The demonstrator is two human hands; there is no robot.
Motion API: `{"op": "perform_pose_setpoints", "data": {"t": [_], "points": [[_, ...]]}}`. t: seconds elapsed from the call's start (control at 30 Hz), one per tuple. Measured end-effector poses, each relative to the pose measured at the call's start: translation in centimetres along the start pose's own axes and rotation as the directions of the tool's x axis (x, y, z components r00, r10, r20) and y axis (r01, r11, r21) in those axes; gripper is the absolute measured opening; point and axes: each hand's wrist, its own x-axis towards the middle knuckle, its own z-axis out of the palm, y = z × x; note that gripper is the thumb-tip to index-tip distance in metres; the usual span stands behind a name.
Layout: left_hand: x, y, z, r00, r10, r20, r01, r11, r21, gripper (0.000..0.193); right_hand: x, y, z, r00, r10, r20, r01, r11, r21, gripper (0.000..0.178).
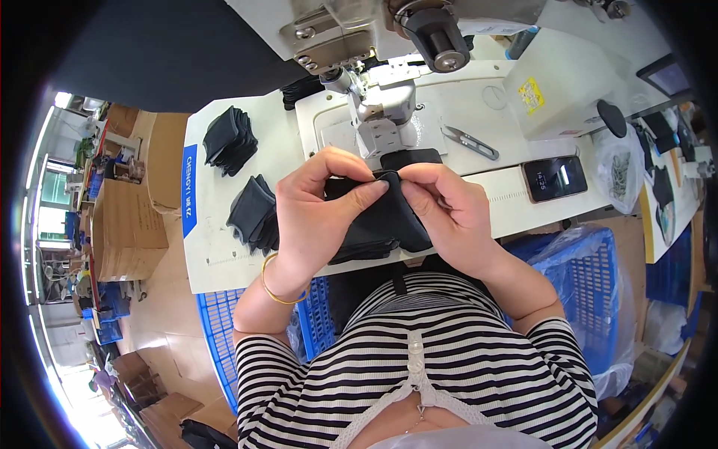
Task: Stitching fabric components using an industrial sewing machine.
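Over the near side of the white counter (278, 138), between left hand (314, 206) and right hand (458, 217), hangs a matte-black fabric piece (413, 224) with curved right edge, pinched by each thumb-and-finger grip.

The room is bright. Light comes from the windows (56, 213) at nine o'clock, and a strong white glare hides things at eight o'clock. The white desk (277, 138) looks bright, but the black cloth (412, 226) in the middle is so dark its folds hardly show. Lines bend near the round black edge, where far things look fuzzy.
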Motion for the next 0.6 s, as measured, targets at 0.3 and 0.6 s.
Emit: {"op": "perform_pose_setpoints", "data": {"t": [0.3,0.6], "points": [[-0.2,0.6,0.7,0.992,-0.101,-0.077,0.098,0.994,-0.05,0.014,0.0,0.1,0.7,0.998,0.02,-0.063,-0.015,0.997,0.077,0.012],[0.0,0.1,0.1,0.997,-0.079,0.013,0.08,0.997,-0.01,0.012,0.2,-0.1,1.0,0.995,0.021,-0.093,-0.02,1.0,0.008,0.012]]}}
